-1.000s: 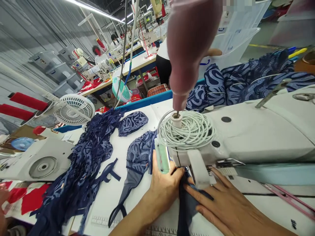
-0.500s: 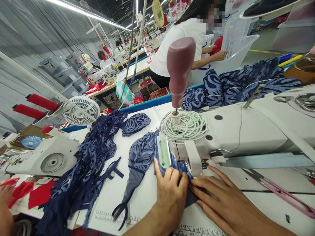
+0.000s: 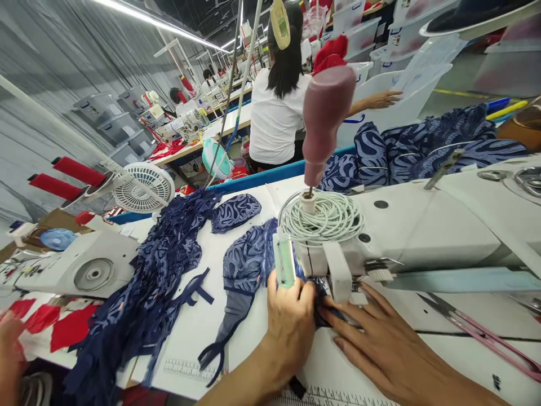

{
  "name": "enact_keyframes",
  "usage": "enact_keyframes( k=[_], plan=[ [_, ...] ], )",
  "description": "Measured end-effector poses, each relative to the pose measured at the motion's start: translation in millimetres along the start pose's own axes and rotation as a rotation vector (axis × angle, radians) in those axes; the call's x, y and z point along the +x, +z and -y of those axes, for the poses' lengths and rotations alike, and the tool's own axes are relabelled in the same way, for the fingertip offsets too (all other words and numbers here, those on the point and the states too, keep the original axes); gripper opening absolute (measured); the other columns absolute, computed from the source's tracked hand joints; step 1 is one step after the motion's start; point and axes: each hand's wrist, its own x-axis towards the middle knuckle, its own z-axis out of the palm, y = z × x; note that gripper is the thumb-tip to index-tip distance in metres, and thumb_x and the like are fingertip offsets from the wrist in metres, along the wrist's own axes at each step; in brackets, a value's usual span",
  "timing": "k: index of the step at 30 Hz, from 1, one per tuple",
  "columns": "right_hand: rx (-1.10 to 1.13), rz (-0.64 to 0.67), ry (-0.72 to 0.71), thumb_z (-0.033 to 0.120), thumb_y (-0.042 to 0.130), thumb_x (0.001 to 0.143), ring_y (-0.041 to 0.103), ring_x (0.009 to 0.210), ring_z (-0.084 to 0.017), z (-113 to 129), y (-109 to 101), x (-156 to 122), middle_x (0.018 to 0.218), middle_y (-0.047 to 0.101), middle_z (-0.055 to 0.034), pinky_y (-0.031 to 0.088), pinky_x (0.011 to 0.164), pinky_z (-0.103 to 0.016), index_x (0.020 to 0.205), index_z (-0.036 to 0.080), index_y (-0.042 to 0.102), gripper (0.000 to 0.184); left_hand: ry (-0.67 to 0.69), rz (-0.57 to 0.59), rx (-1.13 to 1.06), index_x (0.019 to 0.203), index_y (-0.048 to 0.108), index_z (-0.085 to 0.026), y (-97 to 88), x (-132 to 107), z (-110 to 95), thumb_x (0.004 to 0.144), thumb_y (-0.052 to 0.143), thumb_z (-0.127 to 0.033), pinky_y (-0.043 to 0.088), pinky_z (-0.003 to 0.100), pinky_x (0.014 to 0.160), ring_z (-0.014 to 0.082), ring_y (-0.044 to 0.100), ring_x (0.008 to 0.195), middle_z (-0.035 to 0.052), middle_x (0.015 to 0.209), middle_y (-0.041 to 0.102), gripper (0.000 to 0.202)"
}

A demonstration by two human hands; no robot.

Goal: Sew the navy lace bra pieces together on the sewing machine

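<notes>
My left hand [image 3: 291,321] is closed on a navy patterned bra piece [image 3: 245,259] at the front of the sewing machine head [image 3: 323,260]. Its fingers curl down just below a pale green plate on the machine. The piece's cup and grey-blue wing spread out to the left, ending in a dark strap loop. My right hand [image 3: 380,344] lies flat with fingers stretched and apart, fingertips on dark fabric [image 3: 323,307] beside the presser area. The needle and the fabric under it are hidden by the machine and my fingers.
A heap of navy pieces [image 3: 160,270] lies left, with a loose cup [image 3: 235,213] near it. Pink-handled scissors [image 3: 482,332] rest at right. A pink-handled tool [image 3: 327,124] stands in coiled cord [image 3: 338,217]. A co-worker [image 3: 276,118] sits ahead; another person's hand [image 3: 9,344] shows far left.
My left hand has curled its extended index finger in and the fabric has shifted under my hands. The co-worker ahead has turned away and moved left, one arm still at the bin.
</notes>
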Motion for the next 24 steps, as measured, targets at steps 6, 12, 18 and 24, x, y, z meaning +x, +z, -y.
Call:
enact_keyframes(
  k=[6,12,18,24],
  plan=[
    [-0.032,0.009,-0.035,0.032,0.057,0.095,0.062,0.109,-0.023,0.6,-4.1,4.4,0.128,0.068,-0.0067,0.02,0.117,-0.05,0.14,0.02,0.057,0.046,-0.097,-0.073,-0.086,0.094,0.063,-0.021,-3.0,-19.3,5.8,0.09,0.055,-0.011,0.049,0.041,0.086,0.0224,0.058,0.088,0.0052,0.092,0.063,0.014],
    [-0.057,0.038,-0.039,0.039,0.057,0.096,0.06,0.116,-0.023,4.3,-5.0,-0.3,0.129,0.067,-0.006,0.028,0.113,-0.048,0.143,0.026,0.055,0.049,0.051,-0.099,-0.001,0.084,0.062,-0.021,1.4,-15.0,3.0,0.094,0.046,-0.006,0.038,0.045,0.106,0.0177,0.054,0.076,-0.0002,0.075,0.057,0.024],
    [-0.074,-0.003,-0.133,0.045,0.058,0.095,0.055,0.127,-0.021,2.8,-20.1,-7.6,0.133,0.067,-0.0056,0.014,0.123,-0.041,0.137,0.019,0.059,0.05,0.073,-0.086,-0.076,0.102,0.068,-0.025,-1.9,-19.7,5.4,0.091,0.048,-0.007,0.031,0.049,0.106,0.0163,0.053,0.073,-0.0017,0.077,0.059,0.028],
    [0.181,0.0,-0.05,0.027,0.052,0.096,0.066,0.1,-0.016,0.7,-25.0,12.9,0.106,0.072,0.0001,0.016,0.122,-0.038,0.113,0.023,0.066,0.022,0.163,-0.065,-0.057,0.112,0.067,-0.02,-7.1,-19.7,4.5,0.094,0.05,-0.011,0.017,0.053,0.117,0.0185,0.06,0.086,0.0023,0.094,0.07,0.026]
  ],
)
